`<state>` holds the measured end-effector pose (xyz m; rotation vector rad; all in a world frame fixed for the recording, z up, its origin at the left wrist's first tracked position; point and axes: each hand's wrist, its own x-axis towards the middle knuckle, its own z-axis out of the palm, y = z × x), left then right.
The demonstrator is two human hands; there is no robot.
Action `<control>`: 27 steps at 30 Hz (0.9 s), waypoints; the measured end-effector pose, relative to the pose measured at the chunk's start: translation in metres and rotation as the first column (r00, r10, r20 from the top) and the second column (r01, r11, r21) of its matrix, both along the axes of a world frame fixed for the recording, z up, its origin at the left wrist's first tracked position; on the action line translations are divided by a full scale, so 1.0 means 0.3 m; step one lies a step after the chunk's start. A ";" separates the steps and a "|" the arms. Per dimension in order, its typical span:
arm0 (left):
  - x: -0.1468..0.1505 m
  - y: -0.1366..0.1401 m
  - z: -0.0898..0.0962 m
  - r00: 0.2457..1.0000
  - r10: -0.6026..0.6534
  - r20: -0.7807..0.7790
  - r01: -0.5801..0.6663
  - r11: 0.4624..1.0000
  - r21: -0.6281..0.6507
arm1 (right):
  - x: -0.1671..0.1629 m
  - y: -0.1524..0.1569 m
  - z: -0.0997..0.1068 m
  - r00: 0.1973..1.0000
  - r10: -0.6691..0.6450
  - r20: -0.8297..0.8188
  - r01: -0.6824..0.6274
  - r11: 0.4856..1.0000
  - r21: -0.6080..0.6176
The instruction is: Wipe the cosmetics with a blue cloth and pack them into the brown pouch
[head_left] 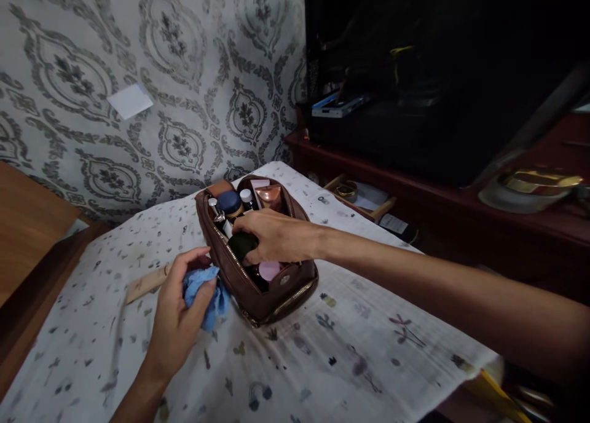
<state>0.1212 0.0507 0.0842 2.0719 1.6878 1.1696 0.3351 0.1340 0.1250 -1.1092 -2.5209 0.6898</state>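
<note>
two grips on right now: left hand (pixel 184 303), lower left of centre, clutching crumpled blue cloth (pixel 201 292) near a beige tube (pixel 144 284); right hand (pixel 276 235) inside the open brown bag (pixel 267 308) mid-frame, gripping a dark green item (pixel 241 246).

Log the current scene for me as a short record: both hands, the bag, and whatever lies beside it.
Left hand: holding a crumpled blue cloth beside the bag
Right hand: inside the bag, at a dark item; firmness of grip unclear
Brown bag: unzipped, holding several items, including a blue-lidded jar
Beside bag: tan tube, partly hidden by left hand
</note>
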 end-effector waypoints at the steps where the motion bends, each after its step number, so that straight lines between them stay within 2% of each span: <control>1: 0.000 0.000 0.000 1.000 -0.002 0.008 0.002 1.000 -0.007 | -0.002 0.001 -0.002 1.000 -0.014 0.003 0.014 1.000 0.009; 9: -0.003 -0.004 -0.006 0.995 -0.011 0.101 0.017 0.998 -0.055 | 0.004 0.013 -0.020 0.999 -0.053 -0.004 0.053 0.998 -0.023; 13: -0.028 -0.019 -0.016 0.997 0.029 0.077 -0.024 0.997 -0.069 | 0.011 0.010 0.009 0.998 -0.041 -0.039 0.041 0.999 0.004; 16: -0.074 -0.030 -0.032 0.996 0.077 0.032 -0.075 0.995 -0.073 | 0.024 0.001 0.047 0.992 -0.077 -0.102 0.079 0.997 0.010; 19: -0.154 -0.027 -0.063 0.992 0.123 0.017 -0.121 0.989 -0.085 | 0.038 -0.025 0.082 0.963 -0.123 -0.241 0.135 0.990 0.033; 22: -0.275 0.000 -0.101 0.977 0.207 -0.048 -0.211 0.970 -0.122 | 0.041 -0.078 0.096 0.903 -0.124 -0.412 0.165 0.984 0.065; 25: -0.417 0.051 -0.132 0.939 0.285 -0.192 -0.290 0.957 -0.001 | 0.022 -0.155 0.082 0.858 -0.095 -0.504 0.132 0.990 0.038; 27: -0.505 0.090 -0.146 0.897 0.341 -0.280 -0.336 0.939 0.068 | -0.001 -0.211 0.061 0.863 -0.028 -0.504 0.054 0.998 0.038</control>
